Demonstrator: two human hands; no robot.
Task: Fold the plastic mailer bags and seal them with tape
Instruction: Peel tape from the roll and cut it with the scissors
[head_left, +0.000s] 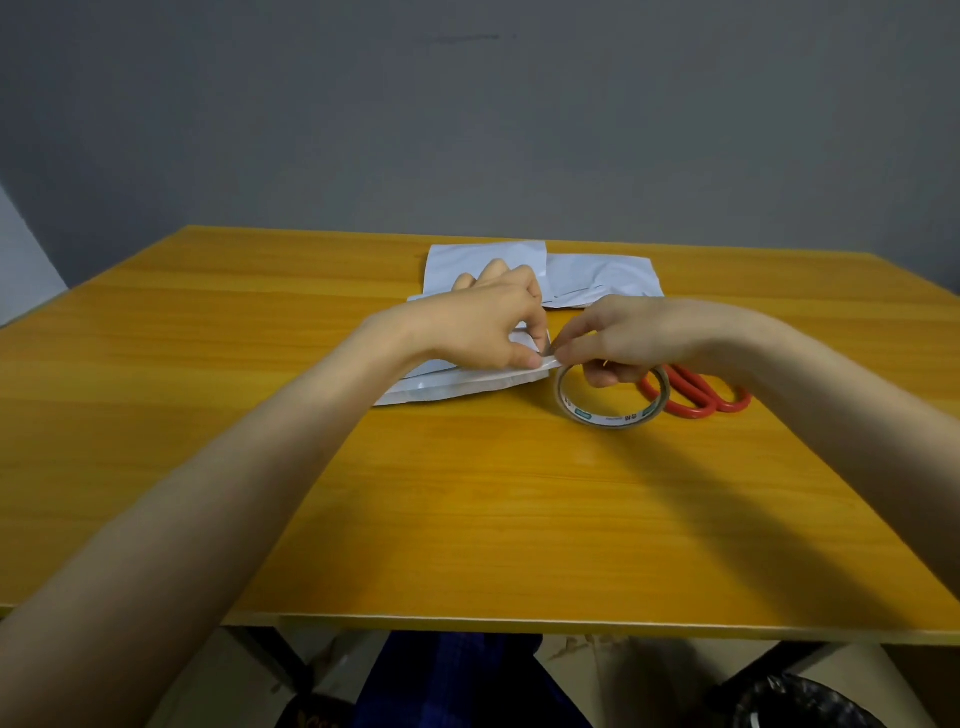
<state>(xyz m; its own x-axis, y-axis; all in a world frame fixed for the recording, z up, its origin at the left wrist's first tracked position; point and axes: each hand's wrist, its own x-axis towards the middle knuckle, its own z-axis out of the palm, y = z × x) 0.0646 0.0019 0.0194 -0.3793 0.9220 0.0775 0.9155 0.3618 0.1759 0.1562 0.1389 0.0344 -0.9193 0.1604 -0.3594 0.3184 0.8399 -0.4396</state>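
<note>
Beside the tape roll (597, 415), a folded white mailer bag (452, 387)

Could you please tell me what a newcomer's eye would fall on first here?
Both hands meet mid-table: the left hand pinches the edge of a folded white mailer bag, and the right hand holds a tape roll beside it. Red scissors lie just right of the roll on the bright orange-yellow table.
</note>
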